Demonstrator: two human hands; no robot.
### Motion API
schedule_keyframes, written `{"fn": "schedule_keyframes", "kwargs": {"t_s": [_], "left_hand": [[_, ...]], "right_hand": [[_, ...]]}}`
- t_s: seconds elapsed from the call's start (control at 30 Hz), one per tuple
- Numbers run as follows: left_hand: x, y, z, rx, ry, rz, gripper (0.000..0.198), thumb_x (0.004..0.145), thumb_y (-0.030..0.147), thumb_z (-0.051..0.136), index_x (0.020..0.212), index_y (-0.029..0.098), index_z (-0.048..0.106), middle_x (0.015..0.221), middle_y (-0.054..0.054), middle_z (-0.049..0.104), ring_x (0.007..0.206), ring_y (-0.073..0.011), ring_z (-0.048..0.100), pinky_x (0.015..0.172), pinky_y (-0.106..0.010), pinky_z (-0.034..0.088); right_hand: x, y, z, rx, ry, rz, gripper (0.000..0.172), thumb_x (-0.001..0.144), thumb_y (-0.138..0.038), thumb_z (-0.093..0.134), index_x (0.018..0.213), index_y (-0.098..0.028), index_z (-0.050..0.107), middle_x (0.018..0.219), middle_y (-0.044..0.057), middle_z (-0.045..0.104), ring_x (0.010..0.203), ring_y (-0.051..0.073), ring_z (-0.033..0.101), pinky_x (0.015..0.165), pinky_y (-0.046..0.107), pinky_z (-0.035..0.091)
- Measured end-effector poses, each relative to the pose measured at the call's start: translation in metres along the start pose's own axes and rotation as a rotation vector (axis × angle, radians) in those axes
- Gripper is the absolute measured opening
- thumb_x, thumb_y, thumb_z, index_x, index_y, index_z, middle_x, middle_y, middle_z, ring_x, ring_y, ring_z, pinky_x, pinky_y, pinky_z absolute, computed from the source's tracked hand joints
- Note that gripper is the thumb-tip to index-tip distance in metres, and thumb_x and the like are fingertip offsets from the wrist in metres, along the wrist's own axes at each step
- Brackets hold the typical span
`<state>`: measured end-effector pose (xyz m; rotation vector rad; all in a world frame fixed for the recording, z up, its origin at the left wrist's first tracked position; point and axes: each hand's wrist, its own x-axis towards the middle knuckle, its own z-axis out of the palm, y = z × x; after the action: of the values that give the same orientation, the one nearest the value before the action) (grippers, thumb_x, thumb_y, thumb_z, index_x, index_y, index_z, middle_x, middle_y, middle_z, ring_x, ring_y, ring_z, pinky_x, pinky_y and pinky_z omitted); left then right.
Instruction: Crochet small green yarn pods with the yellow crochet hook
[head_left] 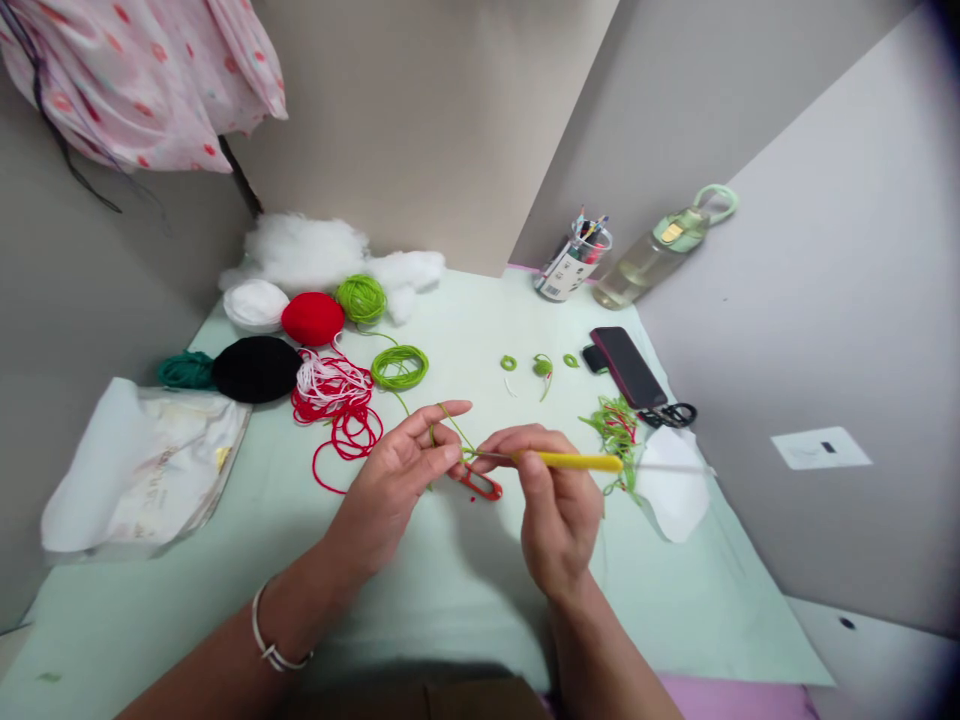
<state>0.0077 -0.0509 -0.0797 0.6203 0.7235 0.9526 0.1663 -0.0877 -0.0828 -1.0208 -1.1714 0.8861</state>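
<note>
The right hand (559, 495) grips a yellow hook (577, 462). The left hand (401, 480) pinches green yarn (459, 425), and a strand goes up over 1 finger. The hook's thin tip is at the yarn, between the 2 hands. An orange thing (487, 487) is just below that spot. Past the hands lie 3 small green bits (543, 366). Beyond the left hand is a green yarn coil (400, 367). A phone (630, 367) lies beyond the right hand.

A pale table (157, 610) carries green yarn (400, 380), stuffing (307, 250), a phone (628, 366), a bottle (637, 268).
</note>
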Motion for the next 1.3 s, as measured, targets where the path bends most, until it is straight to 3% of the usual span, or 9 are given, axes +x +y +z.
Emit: {"fn": "schedule_keyframes", "kwargs": {"t_s": [0.13, 0.2, 0.27, 0.37, 0.53, 0.63, 0.83, 1.07, 1.3], "left_hand": [[-0.001, -0.007, -0.002, -0.022, -0.021, 0.019, 0.042, 0.086, 0.025, 0.087, 0.127, 0.023, 0.075, 0.079, 0.003, 0.069, 0.076, -0.0124, 0.065, 0.078, -0.026, 0.051], [-0.001, -0.009, -0.002, -0.075, -0.040, -0.042, 0.047, 0.084, 0.028, 0.090, 0.128, 0.022, 0.075, 0.081, 0.002, 0.070, 0.077, -0.0126, 0.066, 0.079, -0.026, 0.052], [-0.001, -0.008, -0.002, -0.137, -0.055, -0.116, 0.047, 0.082, 0.030, 0.091, 0.126, 0.020, 0.077, 0.082, 0.000, 0.071, 0.075, -0.0117, 0.064, 0.078, -0.025, 0.052], [-0.001, -0.004, -0.003, -0.198, -0.048, -0.154, 0.042, 0.083, 0.026, 0.090, 0.122, 0.018, 0.079, 0.078, 0.000, 0.069, 0.071, -0.0100, 0.061, 0.072, -0.022, 0.050], [-0.001, -0.004, -0.003, -0.096, 0.033, -0.003, 0.030, 0.086, 0.021, 0.084, 0.116, 0.020, 0.081, 0.076, 0.003, 0.066, 0.071, -0.0097, 0.061, 0.073, -0.021, 0.051], [-0.004, -0.010, 0.000, 0.000, 0.000, 0.060, 0.033, 0.086, 0.018, 0.084, 0.118, 0.025, 0.081, 0.082, 0.003, 0.067, 0.077, -0.0112, 0.065, 0.077, -0.023, 0.054], [-0.005, -0.012, 0.001, 0.007, -0.004, 0.054, 0.029, 0.089, 0.023, 0.083, 0.118, 0.027, 0.081, 0.086, 0.003, 0.070, 0.084, -0.0138, 0.071, 0.083, -0.026, 0.057], [-0.001, -0.012, -0.001, -0.093, 0.074, -0.045, 0.050, 0.081, 0.025, 0.090, 0.128, 0.020, 0.076, 0.082, 0.001, 0.073, 0.079, -0.0144, 0.070, 0.082, -0.027, 0.056], [0.000, -0.009, 0.001, -0.234, -0.022, -0.093, 0.037, 0.081, 0.016, 0.088, 0.117, 0.019, 0.082, 0.080, 0.002, 0.069, 0.073, -0.0108, 0.065, 0.077, -0.022, 0.055]], "right_hand": [[-0.010, 0.007, -0.003, -0.569, -0.101, -0.423, 0.027, 0.104, -0.014, 0.057, 0.121, -0.026, 0.075, 0.105, 0.007, 0.077, 0.093, 0.019, 0.077, 0.078, 0.030, 0.065], [-0.014, 0.011, -0.003, -0.743, -0.151, -0.526, 0.036, 0.101, -0.012, 0.064, 0.130, -0.029, 0.074, 0.115, 0.009, 0.076, 0.098, 0.020, 0.076, 0.077, 0.030, 0.066], [-0.014, 0.013, -0.001, -0.717, -0.121, -0.506, 0.040, 0.100, -0.012, 0.066, 0.133, -0.033, 0.074, 0.119, 0.008, 0.075, 0.096, 0.019, 0.077, 0.075, 0.029, 0.066], [-0.011, 0.008, 0.002, -0.405, -0.015, -0.321, 0.033, 0.103, -0.013, 0.060, 0.125, -0.031, 0.077, 0.106, 0.006, 0.076, 0.089, 0.018, 0.076, 0.073, 0.030, 0.066], [0.000, 0.001, 0.004, 0.132, 0.022, 0.027, 0.020, 0.106, -0.028, 0.060, 0.101, -0.024, 0.080, 0.091, 0.003, 0.074, 0.071, 0.015, 0.074, 0.064, 0.029, 0.064], [0.004, 0.002, 0.006, 0.152, -0.013, 0.098, 0.018, 0.103, -0.033, 0.067, 0.098, -0.024, 0.081, 0.094, 0.004, 0.076, 0.072, 0.015, 0.072, 0.062, 0.028, 0.063], [0.002, 0.003, 0.008, -0.002, 0.006, 0.070, 0.018, 0.104, -0.029, 0.065, 0.102, -0.029, 0.083, 0.092, 0.002, 0.078, 0.070, 0.014, 0.069, 0.062, 0.026, 0.060], [-0.013, 0.016, 0.006, -0.576, -0.089, -0.396, 0.046, 0.100, -0.011, 0.067, 0.136, -0.038, 0.074, 0.124, 0.009, 0.078, 0.102, 0.023, 0.074, 0.083, 0.038, 0.066], [-0.004, 0.007, 0.008, -0.216, 0.008, -0.207, 0.025, 0.103, -0.019, 0.065, 0.115, -0.032, 0.082, 0.104, 0.006, 0.080, 0.097, 0.022, 0.077, 0.075, 0.035, 0.067]]}}
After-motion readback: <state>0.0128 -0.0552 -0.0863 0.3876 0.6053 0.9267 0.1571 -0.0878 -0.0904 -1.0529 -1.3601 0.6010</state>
